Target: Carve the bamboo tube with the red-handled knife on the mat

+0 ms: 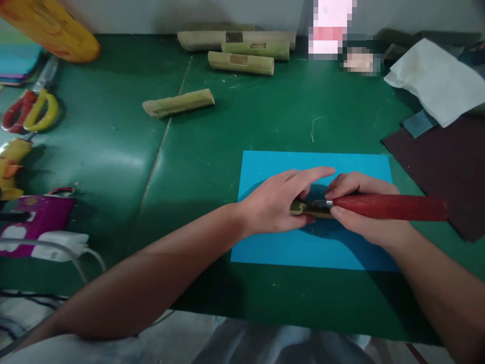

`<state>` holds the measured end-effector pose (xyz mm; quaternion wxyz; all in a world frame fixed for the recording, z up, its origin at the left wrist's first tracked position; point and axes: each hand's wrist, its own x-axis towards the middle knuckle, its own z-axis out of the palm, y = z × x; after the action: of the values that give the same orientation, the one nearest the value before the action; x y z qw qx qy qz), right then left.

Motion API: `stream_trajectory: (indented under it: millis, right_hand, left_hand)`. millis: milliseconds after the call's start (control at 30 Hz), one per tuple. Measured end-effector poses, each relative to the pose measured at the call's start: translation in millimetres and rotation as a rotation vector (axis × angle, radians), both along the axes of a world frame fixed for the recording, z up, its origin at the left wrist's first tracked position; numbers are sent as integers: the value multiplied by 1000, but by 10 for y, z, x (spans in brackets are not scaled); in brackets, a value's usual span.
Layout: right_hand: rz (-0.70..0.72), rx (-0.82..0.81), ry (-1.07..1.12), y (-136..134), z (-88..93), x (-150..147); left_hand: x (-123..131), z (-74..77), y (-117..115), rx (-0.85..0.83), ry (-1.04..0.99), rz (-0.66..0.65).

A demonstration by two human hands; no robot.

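Observation:
Over a blue sheet (273, 250), my left hand (278, 199) grips a piece of bamboo (299, 208), thumb on the near side and index finger stretched out above it. Much of the bamboo is hidden by my hands. My right hand (366, 194) is closed round a carving knife (390, 207) with a thick red handle and a short metal blade. The blade lies along the top of the bamboo and points towards my left hand; whether it cuts into it I cannot tell.
Bamboo pieces (242, 63), some with cut-out windows, lie at the back; another bamboo piece (180, 103) lies nearer. Scissors (41, 103), a purple box (45, 217) and a white charger (60, 245) with cables are left. Dark sandpaper (450, 172) and a white tissue (439, 81) lie right.

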<state>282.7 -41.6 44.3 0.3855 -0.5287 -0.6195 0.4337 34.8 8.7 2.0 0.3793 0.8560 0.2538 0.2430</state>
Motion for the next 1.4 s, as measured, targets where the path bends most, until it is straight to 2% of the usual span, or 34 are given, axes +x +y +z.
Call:
stream_trajectory:
  millis: [233, 400, 533, 700, 833, 967, 1133, 1267, 1400]
  right_hand:
    - [-17, 93, 95, -29, -92, 26]
    - [-75, 79, 113, -16, -104, 27]
    - [-89, 76, 22, -32, -82, 25]
    - [-136, 158, -240, -39, -35, 6]
    - [-62, 13, -281, 28, -10, -79]
    - [-160, 1, -227, 56, -16, -147]
    - [-408, 50, -153, 8, 12, -188]
    - [-402, 39, -172, 32, 16, -238]
    - [-399, 27, -169, 85, 29, -313]
  left_hand:
    - [-11, 15, 11, -16, 6, -1]
    - [-9, 47, 7, -7, 0, -1]
    - [-3, 57, 21, 35, 27, 2]
    - [-2, 32, 49, 104, 12, 70]
    - [22, 12, 31, 114, 33, 114]
    - [68, 24, -13, 123, 70, 116]
    - [112, 26, -19, 152, 68, 133]
    - [117, 24, 25, 245, 117, 92]
    - [146, 52, 27, 245, 255, 103]
